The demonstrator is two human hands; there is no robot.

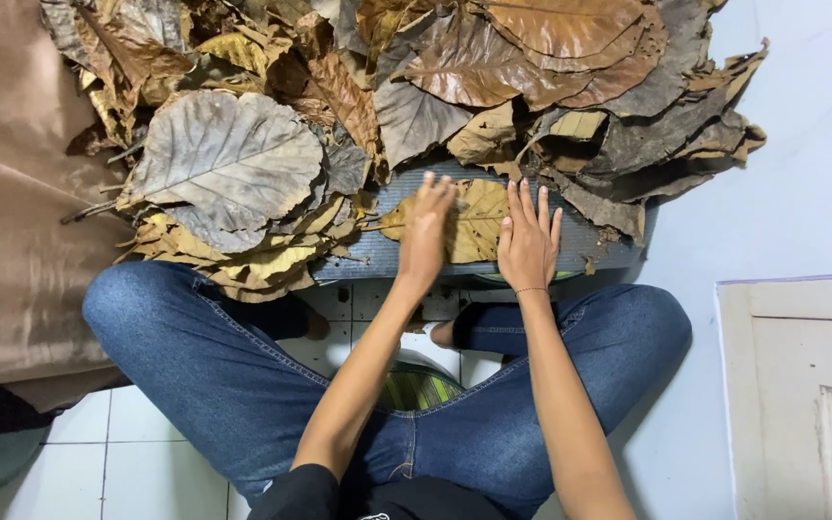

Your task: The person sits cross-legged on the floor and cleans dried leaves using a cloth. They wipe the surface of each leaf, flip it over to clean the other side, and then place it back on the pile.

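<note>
At the near edge of a grey ridged board [589, 241], a yellow-brown leaf [474, 223] is pressed flat under both hands. The left hand [424, 231] lies on its 9 o'clock side, the right hand [529, 241] at 3 o'clock; fingers extended and open, nothing gripped. A dry leaf pile [387, 87] crowds 12 o'clock. Bare board is seen at 3 o'clock.

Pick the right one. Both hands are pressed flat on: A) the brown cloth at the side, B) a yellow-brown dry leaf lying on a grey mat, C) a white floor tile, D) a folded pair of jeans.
B: the left hand and right hand lie flat on a yellow-brown dry leaf on the grey mat.
</note>
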